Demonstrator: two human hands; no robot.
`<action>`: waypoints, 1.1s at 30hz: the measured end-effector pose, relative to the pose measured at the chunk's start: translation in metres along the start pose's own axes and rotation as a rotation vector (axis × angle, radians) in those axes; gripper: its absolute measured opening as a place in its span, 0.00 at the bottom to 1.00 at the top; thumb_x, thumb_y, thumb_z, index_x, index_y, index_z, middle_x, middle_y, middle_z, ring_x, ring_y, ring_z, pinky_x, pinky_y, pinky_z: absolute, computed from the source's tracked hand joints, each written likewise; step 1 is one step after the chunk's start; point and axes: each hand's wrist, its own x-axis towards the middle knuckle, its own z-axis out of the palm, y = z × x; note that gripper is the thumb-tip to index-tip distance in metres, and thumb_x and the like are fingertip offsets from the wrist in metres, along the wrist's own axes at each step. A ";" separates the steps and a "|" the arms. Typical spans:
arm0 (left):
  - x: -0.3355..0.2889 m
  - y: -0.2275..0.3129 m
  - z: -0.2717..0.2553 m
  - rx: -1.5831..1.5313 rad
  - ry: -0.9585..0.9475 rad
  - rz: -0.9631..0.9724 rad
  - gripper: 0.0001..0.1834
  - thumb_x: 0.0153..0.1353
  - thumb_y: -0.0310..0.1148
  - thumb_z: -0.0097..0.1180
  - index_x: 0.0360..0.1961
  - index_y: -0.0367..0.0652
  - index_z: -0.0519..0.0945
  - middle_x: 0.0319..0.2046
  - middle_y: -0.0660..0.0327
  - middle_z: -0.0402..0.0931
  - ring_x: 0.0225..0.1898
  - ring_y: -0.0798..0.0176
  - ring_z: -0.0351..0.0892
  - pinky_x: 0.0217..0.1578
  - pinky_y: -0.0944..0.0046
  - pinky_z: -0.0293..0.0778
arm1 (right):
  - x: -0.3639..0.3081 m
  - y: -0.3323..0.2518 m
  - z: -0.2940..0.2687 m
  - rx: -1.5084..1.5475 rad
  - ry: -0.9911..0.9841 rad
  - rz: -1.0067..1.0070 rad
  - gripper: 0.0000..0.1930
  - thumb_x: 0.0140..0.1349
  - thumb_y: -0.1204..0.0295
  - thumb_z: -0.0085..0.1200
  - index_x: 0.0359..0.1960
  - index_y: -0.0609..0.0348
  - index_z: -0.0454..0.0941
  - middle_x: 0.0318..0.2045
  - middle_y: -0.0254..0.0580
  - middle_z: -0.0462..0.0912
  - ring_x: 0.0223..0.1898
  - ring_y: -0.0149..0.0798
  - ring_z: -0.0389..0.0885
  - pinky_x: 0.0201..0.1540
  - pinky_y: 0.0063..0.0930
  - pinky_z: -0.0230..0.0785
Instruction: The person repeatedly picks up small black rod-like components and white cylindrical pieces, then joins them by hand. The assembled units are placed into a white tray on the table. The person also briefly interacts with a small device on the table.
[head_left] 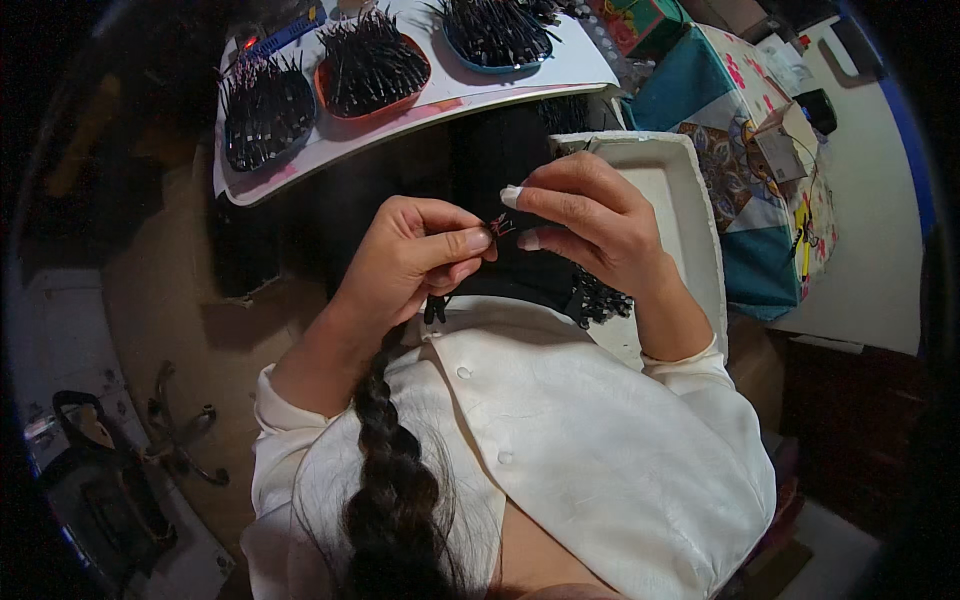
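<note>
My left hand is closed in a pinch in front of my chest. Thin dark wires with reddish ends stick out past its thumb and fingertip. Below that hand hang short black ends, perhaps of the same wires. My right hand is held just to the right, thumb and forefinger apart, with white coverings on the fingertips. A small gap separates it from the wire ends, and nothing shows between its fingers. Beneath the right hand lies a bunch of black wire pieces at the white box.
On the white table ahead stand a dark tub, an orange tub and a blue tub, filled with upright black wire pieces. A patterned cloth-covered stand is at the right. A black bag-like object lies lower left.
</note>
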 end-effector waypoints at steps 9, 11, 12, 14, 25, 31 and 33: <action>0.003 0.006 0.002 0.012 -0.031 -0.022 0.07 0.61 0.25 0.57 0.31 0.30 0.81 0.16 0.65 0.72 0.15 0.78 0.63 0.14 0.78 0.52 | 0.014 0.003 0.000 -0.002 -0.059 -0.041 0.13 0.46 0.76 0.66 0.35 0.58 0.78 0.32 0.38 0.77 0.33 0.39 0.76 0.30 0.30 0.68; 0.001 0.007 0.005 0.041 -0.028 -0.035 0.08 0.61 0.26 0.57 0.30 0.30 0.81 0.17 0.66 0.72 0.16 0.78 0.63 0.15 0.77 0.54 | 0.011 0.001 0.000 0.028 -0.090 0.016 0.11 0.47 0.79 0.64 0.33 0.58 0.77 0.31 0.39 0.77 0.32 0.40 0.76 0.30 0.30 0.68; 0.000 0.005 0.007 0.206 0.008 0.060 0.08 0.61 0.26 0.57 0.30 0.29 0.81 0.17 0.65 0.72 0.16 0.76 0.64 0.15 0.75 0.56 | 0.009 0.000 0.000 0.105 -0.112 0.088 0.10 0.48 0.79 0.62 0.33 0.59 0.76 0.31 0.39 0.76 0.31 0.39 0.75 0.31 0.29 0.68; -0.003 0.000 0.013 0.530 0.083 0.278 0.08 0.60 0.26 0.58 0.29 0.29 0.80 0.17 0.64 0.73 0.15 0.73 0.66 0.17 0.73 0.60 | 0.003 -0.004 0.003 0.234 -0.161 0.280 0.08 0.51 0.80 0.59 0.32 0.59 0.75 0.31 0.39 0.76 0.31 0.37 0.74 0.32 0.27 0.67; 0.000 -0.008 0.012 0.951 0.099 0.705 0.04 0.55 0.20 0.60 0.32 0.30 0.81 0.22 0.53 0.78 0.21 0.63 0.78 0.21 0.71 0.69 | -0.022 -0.014 0.008 0.255 0.088 0.333 0.12 0.54 0.73 0.64 0.40 0.62 0.79 0.32 0.38 0.78 0.34 0.34 0.77 0.35 0.23 0.68; 0.004 -0.013 0.015 0.940 0.090 0.646 0.06 0.58 0.23 0.59 0.35 0.32 0.82 0.23 0.56 0.79 0.21 0.68 0.76 0.22 0.72 0.71 | -0.011 -0.012 0.002 -0.234 -0.006 -0.043 0.11 0.53 0.73 0.64 0.36 0.62 0.77 0.32 0.39 0.77 0.32 0.34 0.75 0.31 0.23 0.65; 0.005 -0.014 0.014 1.207 0.074 0.868 0.07 0.54 0.20 0.59 0.35 0.31 0.81 0.21 0.55 0.76 0.20 0.63 0.76 0.21 0.69 0.70 | -0.014 -0.016 0.006 0.228 -0.039 0.380 0.08 0.58 0.72 0.61 0.35 0.62 0.76 0.31 0.37 0.77 0.31 0.30 0.73 0.33 0.21 0.65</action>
